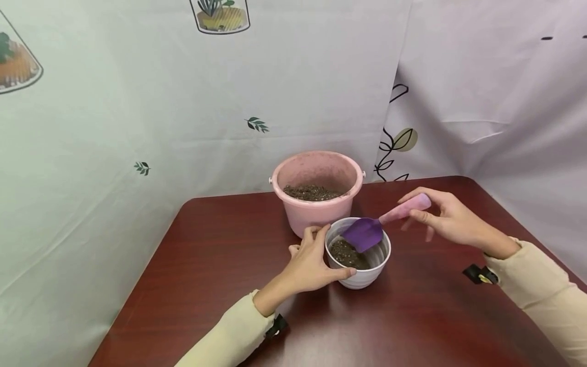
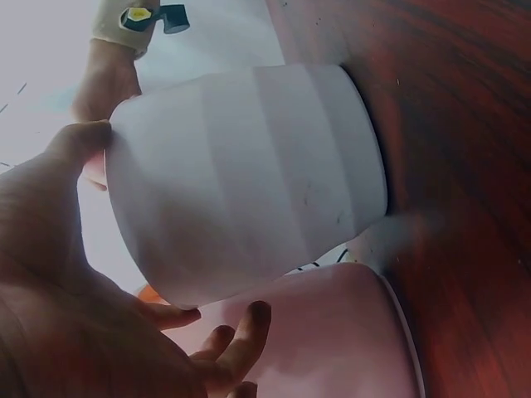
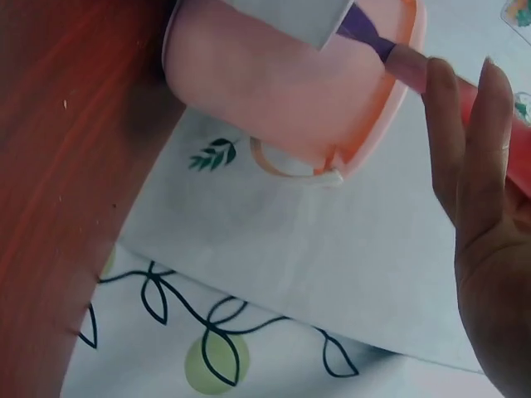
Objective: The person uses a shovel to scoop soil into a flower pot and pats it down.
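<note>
Where the pale sleeves reach in from the near edge, each with a small black device at the cuff, we see two hands at work over the dark red tabletop. The left hand is spread about the white pot, its thumb on the near rim and its fingers at the left side, so we take it to have the pot gripped by the edge. The pot stands upright near the middle of the tabletop, with dark soil inside. To the right, the right hand holds the trowel by its pink handle, thumb and fingers closed lightly about it. The purple blade slants down to the left into the pot's mouth; we cannot tell whether it touches the soil. Just beyond the pot and a little to its left stands the pink bucket, also holding soil; whether the two touch we cannot tell. Behind everything hangs white cloth, printed with leaves, vines and plants in jars.
</note>
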Demonstrator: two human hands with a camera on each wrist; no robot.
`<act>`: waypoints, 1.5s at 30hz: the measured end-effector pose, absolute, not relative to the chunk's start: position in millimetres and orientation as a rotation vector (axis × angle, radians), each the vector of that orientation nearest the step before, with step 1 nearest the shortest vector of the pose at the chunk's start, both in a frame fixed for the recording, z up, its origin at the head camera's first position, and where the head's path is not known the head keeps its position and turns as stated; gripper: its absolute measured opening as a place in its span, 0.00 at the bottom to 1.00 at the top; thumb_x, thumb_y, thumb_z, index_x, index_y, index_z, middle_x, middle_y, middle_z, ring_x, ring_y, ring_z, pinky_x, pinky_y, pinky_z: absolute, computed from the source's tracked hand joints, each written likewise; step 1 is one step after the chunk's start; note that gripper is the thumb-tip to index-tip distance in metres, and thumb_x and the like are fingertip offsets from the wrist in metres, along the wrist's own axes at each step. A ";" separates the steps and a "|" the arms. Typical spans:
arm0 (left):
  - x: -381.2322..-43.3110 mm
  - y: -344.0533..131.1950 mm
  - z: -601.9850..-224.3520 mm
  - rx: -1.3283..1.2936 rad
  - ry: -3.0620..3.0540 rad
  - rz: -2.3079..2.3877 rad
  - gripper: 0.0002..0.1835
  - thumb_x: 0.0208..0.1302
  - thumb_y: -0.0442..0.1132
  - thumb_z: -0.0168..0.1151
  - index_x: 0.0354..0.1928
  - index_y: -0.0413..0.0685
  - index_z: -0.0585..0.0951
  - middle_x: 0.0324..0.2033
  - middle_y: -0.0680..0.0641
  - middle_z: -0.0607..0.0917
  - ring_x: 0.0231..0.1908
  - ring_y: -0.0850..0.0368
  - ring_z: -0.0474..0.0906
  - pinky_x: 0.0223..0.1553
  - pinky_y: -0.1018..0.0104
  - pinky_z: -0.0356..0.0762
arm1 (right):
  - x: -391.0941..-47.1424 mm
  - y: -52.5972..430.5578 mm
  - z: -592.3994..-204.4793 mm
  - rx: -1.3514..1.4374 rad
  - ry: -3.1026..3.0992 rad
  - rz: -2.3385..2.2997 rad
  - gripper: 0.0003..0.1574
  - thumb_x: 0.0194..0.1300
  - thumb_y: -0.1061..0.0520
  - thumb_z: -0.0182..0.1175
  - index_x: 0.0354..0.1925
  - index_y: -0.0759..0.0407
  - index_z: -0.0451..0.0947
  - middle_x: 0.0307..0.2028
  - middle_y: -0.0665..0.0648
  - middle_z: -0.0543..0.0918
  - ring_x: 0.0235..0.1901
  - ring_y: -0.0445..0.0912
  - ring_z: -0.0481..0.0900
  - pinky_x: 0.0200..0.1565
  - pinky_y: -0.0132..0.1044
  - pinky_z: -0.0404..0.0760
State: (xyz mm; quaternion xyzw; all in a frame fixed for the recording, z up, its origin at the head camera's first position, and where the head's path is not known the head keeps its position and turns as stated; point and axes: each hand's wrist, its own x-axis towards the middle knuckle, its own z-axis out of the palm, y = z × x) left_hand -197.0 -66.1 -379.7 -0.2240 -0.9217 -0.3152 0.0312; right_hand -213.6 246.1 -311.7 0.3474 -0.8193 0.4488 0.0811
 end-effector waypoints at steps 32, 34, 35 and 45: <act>-259.0 -119.7 -338.5 0.110 -2.142 -2.257 0.35 0.72 0.44 0.56 0.73 0.46 0.53 0.49 0.43 0.77 0.31 0.61 0.79 0.30 0.68 0.72 | -299.9 189.0 -269.3 0.532 -1.990 1.921 0.16 0.74 0.56 0.54 0.33 0.66 0.78 0.26 0.55 0.88 0.19 0.44 0.83 0.13 0.37 0.76; -260.4 -120.3 -340.4 0.094 -2.083 -2.260 0.35 0.72 0.42 0.56 0.74 0.46 0.51 0.50 0.43 0.76 0.31 0.61 0.80 0.29 0.69 0.72 | -310.2 179.4 -268.2 0.491 -2.126 1.789 0.16 0.74 0.54 0.55 0.36 0.66 0.78 0.27 0.55 0.87 0.21 0.44 0.84 0.14 0.39 0.78; -260.5 -120.6 -341.7 0.083 -2.061 -2.256 0.36 0.72 0.42 0.56 0.74 0.47 0.51 0.50 0.43 0.76 0.31 0.62 0.80 0.29 0.69 0.72 | -315.1 174.4 -268.0 0.476 -2.184 1.737 0.16 0.74 0.53 0.55 0.37 0.66 0.78 0.27 0.56 0.87 0.22 0.45 0.85 0.15 0.40 0.79; -265.0 -123.4 -346.7 -0.030 -2.075 -2.130 0.35 0.66 0.37 0.62 0.72 0.44 0.58 0.57 0.39 0.76 0.33 0.65 0.81 0.33 0.67 0.72 | -341.8 128.2 -267.8 0.594 -2.662 1.196 0.15 0.71 0.51 0.58 0.40 0.64 0.77 0.29 0.61 0.86 0.26 0.50 0.84 0.25 0.36 0.80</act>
